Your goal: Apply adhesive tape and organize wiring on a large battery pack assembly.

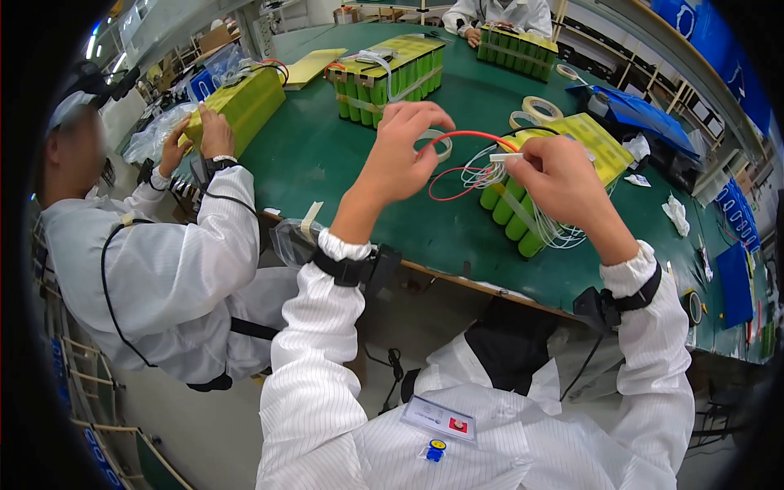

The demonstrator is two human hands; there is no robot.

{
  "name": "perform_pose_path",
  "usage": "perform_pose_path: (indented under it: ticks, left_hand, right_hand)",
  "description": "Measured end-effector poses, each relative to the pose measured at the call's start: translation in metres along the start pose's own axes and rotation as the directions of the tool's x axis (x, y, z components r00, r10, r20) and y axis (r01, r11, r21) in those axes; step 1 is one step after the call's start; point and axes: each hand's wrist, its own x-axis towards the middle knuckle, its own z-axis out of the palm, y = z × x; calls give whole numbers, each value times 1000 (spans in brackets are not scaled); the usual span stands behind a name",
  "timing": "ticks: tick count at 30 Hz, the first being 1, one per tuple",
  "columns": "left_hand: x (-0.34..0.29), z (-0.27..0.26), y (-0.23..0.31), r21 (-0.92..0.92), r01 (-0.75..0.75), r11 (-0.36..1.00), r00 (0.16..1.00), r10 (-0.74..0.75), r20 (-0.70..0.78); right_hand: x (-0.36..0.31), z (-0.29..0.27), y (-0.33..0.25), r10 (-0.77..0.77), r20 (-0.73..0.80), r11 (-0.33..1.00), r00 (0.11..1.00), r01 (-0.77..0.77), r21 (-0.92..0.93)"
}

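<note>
In front of me on the bench stands a battery pack of green cylindrical cells [516,214] with a yellow top sheet [592,139]. My right hand [563,175] is above its near left end, thumb and finger pinched on a white connector [507,157]. Thin white wires [563,235] hang from there in loose loops over the cells, along with a thin red wire [445,197]. A thicker red cable [474,134] arches leftward to my left hand [398,151], whose curled fingers and thumb hold its end. A black cable [531,128] bends behind my right hand.
Tape rolls [541,109] lie behind the pack. Farther back are another battery pack [384,86] and a third [516,53], near a person [498,15]. At left, a co-worker [147,245] handles a yellow-wrapped pack [245,106]. Blue sheeting [645,118] and crumpled paper [676,214] lie right.
</note>
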Motion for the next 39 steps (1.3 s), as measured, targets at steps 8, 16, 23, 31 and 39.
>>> perform_pose_path:
  ticks: [8, 16, 23, 31, 39]
  left_hand:
    - [-31, 7, 63, -359, 642, 678, 757, -484, 439]
    - [-8, 52, 22, -310, 481, 820, 873, -416, 254]
    - [26, 53, 8, -250, 394, 885, 912, -343, 225]
    - [36, 49, 10, -264, 464, 846, 861, -360, 360]
    - [22, 41, 18, -218, 291, 931, 906, -195, 376]
  right_hand:
    - [0, -5, 15, 159, 137, 947, 978, -190, 259]
    - [-1, 3, 19, 73, 151, 953, 986, -114, 280]
    - [3, 4, 12, 193, 73, 978, 979, -198, 67]
    - [4, 3, 23, 222, -55, 963, 974, -210, 170]
    - [-2, -14, 38, 161, 109, 850, 981, -194, 490]
